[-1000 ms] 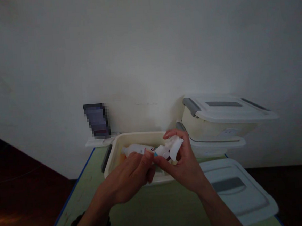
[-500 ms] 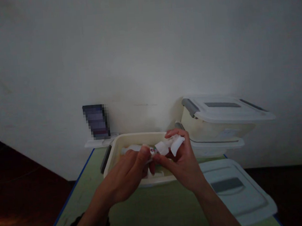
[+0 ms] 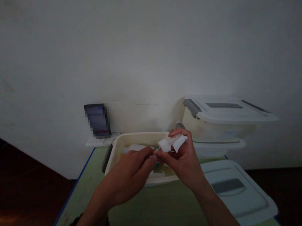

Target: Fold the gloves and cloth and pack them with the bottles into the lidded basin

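Over the open cream storage bin (image 3: 142,134), my two hands meet at the fingertips. My right hand (image 3: 183,162) is closed around a small white item (image 3: 179,142) with a flared, flap-like end; its exact kind is unclear. My left hand (image 3: 135,173) is closed, thumb and fingers pinched right beside the right thumb. What lies in that pinch is mostly hidden, though a bit of green (image 3: 158,161) shows by the fingertips. Behind my left hand, a white bottle-like or tube-like thing (image 3: 135,147) lies inside the bin.
The bin stands on a green table (image 3: 148,210) against a wall. A propped, blurred-out device (image 3: 98,120) is at the back left. Two lidded bins (image 3: 219,121) are stacked at the back right. A loose pale-blue lid (image 3: 236,197) lies at the right.
My left fingers have shifted right and closed in against my right fingertips, covering the red-marked white part seen earlier. My right hand keeps hold of the white item.
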Motion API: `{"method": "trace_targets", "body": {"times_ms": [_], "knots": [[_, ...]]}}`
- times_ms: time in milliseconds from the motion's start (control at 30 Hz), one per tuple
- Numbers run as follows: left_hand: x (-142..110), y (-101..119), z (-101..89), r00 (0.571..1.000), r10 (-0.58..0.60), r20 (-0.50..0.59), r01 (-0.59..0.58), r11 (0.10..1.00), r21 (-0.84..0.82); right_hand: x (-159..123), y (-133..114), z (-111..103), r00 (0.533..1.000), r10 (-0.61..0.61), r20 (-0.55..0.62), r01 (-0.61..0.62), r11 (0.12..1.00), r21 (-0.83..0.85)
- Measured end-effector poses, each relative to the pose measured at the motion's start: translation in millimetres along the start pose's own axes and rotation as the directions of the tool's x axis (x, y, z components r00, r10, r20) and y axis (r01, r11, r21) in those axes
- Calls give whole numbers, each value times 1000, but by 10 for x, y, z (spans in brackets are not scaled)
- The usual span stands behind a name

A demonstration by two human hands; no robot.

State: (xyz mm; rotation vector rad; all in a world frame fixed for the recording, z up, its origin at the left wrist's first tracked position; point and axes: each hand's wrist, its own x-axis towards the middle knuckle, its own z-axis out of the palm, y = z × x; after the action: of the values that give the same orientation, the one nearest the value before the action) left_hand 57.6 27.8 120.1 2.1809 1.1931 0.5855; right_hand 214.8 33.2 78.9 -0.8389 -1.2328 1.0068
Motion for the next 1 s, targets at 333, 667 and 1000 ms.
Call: {"method": "trace_targets", "body": {"times_ms": [333,667,1000], "knots": [[9,-239,-138,999,45,30,-41,992,-119,9,41,11,988,-64,-140,58,997,-51],[39,-196,-122,997,30,-75,-25,998,66,16,67,-8,990,-83,-110,77,995,-60],[47,-283,-119,998,47,30,-40,978,-205,82,86,-70,995,87,-41,-82,990,117]]}}
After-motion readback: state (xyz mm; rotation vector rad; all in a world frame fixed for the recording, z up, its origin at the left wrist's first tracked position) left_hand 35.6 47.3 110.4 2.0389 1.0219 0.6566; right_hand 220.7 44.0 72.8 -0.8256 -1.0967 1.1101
